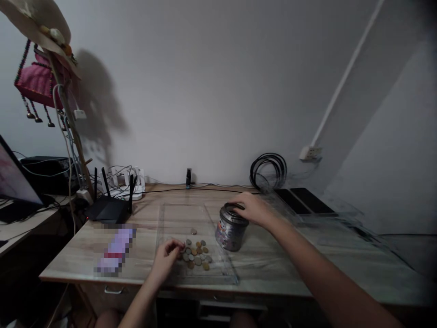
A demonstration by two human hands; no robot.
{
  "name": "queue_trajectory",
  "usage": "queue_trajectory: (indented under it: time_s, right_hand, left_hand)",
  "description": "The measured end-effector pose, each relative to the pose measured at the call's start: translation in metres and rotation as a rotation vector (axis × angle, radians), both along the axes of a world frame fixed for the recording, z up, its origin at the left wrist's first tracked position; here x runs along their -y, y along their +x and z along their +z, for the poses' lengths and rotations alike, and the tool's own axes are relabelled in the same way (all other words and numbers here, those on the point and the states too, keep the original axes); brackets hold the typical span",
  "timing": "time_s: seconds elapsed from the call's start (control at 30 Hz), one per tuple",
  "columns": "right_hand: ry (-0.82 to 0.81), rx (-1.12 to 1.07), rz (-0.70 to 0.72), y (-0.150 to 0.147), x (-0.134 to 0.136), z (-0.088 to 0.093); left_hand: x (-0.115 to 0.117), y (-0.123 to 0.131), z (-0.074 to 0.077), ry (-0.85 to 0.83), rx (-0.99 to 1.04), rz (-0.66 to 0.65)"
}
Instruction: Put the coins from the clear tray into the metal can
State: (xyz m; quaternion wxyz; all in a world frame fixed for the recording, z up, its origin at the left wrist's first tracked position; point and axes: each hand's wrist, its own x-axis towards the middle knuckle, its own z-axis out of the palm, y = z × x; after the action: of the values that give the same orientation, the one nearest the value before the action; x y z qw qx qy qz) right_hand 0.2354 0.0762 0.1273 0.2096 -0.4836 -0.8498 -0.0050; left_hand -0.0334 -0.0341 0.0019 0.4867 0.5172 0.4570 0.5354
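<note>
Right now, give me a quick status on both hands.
Left hand pinching at the coins. Right hand on top of the tin. Nothing between them.

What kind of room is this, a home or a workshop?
Most likely a home desk corner. A black Wi-Fi router with antennas sits on the light wooden desk, a straw hat hangs above, and loose coins lie beside a small metal tin.

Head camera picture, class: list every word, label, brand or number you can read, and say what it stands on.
None can be read.
The tin under the right hand carries printing, too blurred to read.
The coins by the left hand are too small.
The flat pack left of them is pixelated.
</note>
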Motion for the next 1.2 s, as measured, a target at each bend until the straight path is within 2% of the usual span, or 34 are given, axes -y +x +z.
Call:
queue_trajectory:
  time_s: [0.07,0.13,0.17,0.23,0.3,0.37,0.4,0.57,0.8,0.93,1.07,1.2]
  right_hand:
    - [0.029,-0.13,0.15,-0.023,0.02,-0.011]
    - [-0.138,-0.154,0.278,-0.051,0.038,-0.032]
    - [-0.256,-0.088,0.282,-0.064,0.045,-0.045]
    - [-0.401,0.092,0.156,-0.088,0.054,-0.07]
    - [-0.418,0.21,-0.023,-0.104,0.058,-0.091]
    - [-0.39,0.212,-0.113,-0.113,0.06,-0.105]
    - [-0.379,0.183,-0.109,-0.115,0.061,-0.11]
    - [-0.476,0.049,0.11,-0.119,0.067,-0.12]
    - [-0.567,-0.111,0.002,-0.12,0.075,-0.132]
    - [-0.516,-0.252,0.09,-0.118,0.075,-0.138]
    - [-0.524,-0.317,0.147,-0.116,0.075,-0.14]
    - [-0.543,-0.324,0.193,-0.115,0.075,-0.145]
  left_hand:
    - [-0.002,-0.003,0.007,0.09,-0.138,0.026]
    - [-0.006,-0.005,0.016,0.147,-0.358,0.016]
    - [-0.008,-0.005,0.019,0.145,-0.509,-0.008]
    - [-0.013,-0.002,0.023,0.087,-0.872,-0.084]
    - [-0.016,0.004,0.022,-0.003,-1.196,-0.116]
    - [-0.016,0.011,0.018,-0.049,-1.38,-0.108]
    - [-0.015,0.014,0.016,-0.05,-1.417,-0.099]
    - [-0.011,0.015,0.012,-0.013,-1.296,-0.124]
    - [-0.011,0.009,0.009,-0.054,-1.241,-0.153]
    - [-0.011,0.008,0.005,-0.04,-1.135,-0.12]
    - [-0.005,0.004,-0.001,-0.08,-1.111,-0.122]
    - [0.008,0.005,-0.01,-0.074,-1.148,0.001]
